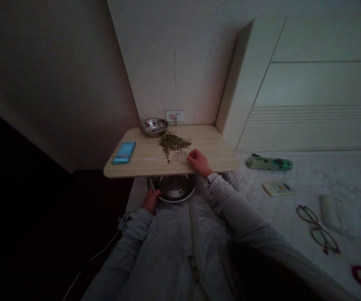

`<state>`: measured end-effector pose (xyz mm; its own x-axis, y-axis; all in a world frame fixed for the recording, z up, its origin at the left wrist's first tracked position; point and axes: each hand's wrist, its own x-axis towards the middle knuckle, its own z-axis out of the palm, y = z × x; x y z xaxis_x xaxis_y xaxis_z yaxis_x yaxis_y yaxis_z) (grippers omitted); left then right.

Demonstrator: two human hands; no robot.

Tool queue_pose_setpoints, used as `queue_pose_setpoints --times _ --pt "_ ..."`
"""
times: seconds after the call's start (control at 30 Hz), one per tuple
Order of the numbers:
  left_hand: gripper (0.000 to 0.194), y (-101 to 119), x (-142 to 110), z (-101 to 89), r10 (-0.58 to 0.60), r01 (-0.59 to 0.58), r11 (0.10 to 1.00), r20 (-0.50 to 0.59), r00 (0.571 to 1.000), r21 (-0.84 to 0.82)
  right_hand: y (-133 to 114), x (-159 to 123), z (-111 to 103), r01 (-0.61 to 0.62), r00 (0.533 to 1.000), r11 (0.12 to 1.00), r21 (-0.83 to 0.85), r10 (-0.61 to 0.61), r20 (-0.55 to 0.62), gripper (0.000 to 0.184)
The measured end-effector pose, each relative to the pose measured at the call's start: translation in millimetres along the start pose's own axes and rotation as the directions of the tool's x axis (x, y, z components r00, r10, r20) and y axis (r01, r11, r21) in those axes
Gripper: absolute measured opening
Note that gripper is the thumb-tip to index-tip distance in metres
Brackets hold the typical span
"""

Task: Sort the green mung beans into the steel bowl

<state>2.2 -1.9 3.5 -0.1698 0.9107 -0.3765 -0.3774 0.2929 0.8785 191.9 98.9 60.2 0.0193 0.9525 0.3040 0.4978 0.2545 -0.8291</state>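
My left hand [151,200] grips the left rim of a metal bowl [177,192], which sits in my lap just below the table's front edge. A few small bits lie in the bowl. Above it, on the small wooden table [145,163], my right hand [199,162] pinches the edge of a thin, clear, round piece [179,156] that looks like plastic. Its exact kind cannot be made out in the dim light. Just beyond that piece spreads a loose pile of small green beans or seeds [172,142], with stray ones trailing toward me.
A second metal bowl [154,127] stands at the table's back left, and a phone with a lit screen [124,152] lies at its left. On the bed to the right are a green bottle [270,163], another phone [278,189], glasses [318,228] and a pale case [334,213].
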Motion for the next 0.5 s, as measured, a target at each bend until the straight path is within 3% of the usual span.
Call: queue_pose_setpoints --times 0.13,0.5 --pt "0.042 -0.9 1.3 -0.9 0.001 -0.001 1.000 0.004 1.000 -0.003 3.8 2.0 1.4 -0.009 0.998 0.996 0.087 0.004 0.060 0.012" --pt "0.043 -0.7 0.6 -0.1 0.015 -0.015 1.000 0.014 1.000 0.004 12.1 7.7 7.8 0.025 0.993 0.999 0.037 -0.029 0.117 0.018"
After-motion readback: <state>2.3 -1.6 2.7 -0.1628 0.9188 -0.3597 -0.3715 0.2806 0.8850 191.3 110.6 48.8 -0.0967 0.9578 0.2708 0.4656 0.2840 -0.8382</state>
